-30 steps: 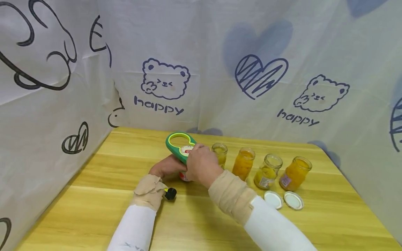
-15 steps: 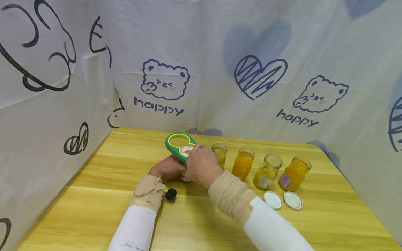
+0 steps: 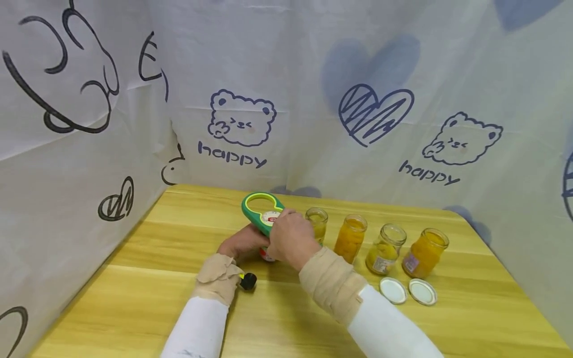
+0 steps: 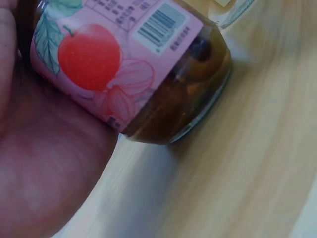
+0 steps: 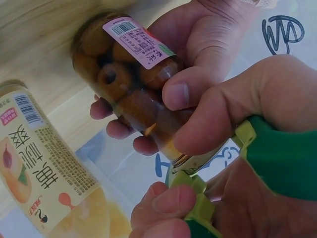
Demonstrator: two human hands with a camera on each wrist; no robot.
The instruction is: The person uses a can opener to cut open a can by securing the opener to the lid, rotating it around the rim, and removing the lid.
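Note:
My left hand [image 3: 243, 242] wraps round a glass jar [image 5: 124, 74] of dark brown fruit with a pink label. In the left wrist view the label [image 4: 96, 59] shows a red fruit and a barcode. My right hand [image 3: 293, 238] grips a green and yellow jar opener [image 3: 261, 215], whose ringed end points to the far left. In the right wrist view the opener's toothed yellow edge lies at the jar's lid end, with the right thumb against the glass. Most of the lid is hidden by fingers and opener.
To the right stand lidless jars of yellow fruit [image 3: 318, 226], orange fruit [image 3: 350, 239], pale fruit [image 3: 383, 253] and orange fruit [image 3: 423, 256]. Two white lids [image 3: 393, 290] lie before them on the wooden table [image 3: 286, 318]. White drawn-on sheets [image 3: 309, 124] enclose the back and sides.
The head view has shifted slightly, so everything appears a little lower and further right. Both hands keep their hold on the jar and the jar opener, with no visible turn.

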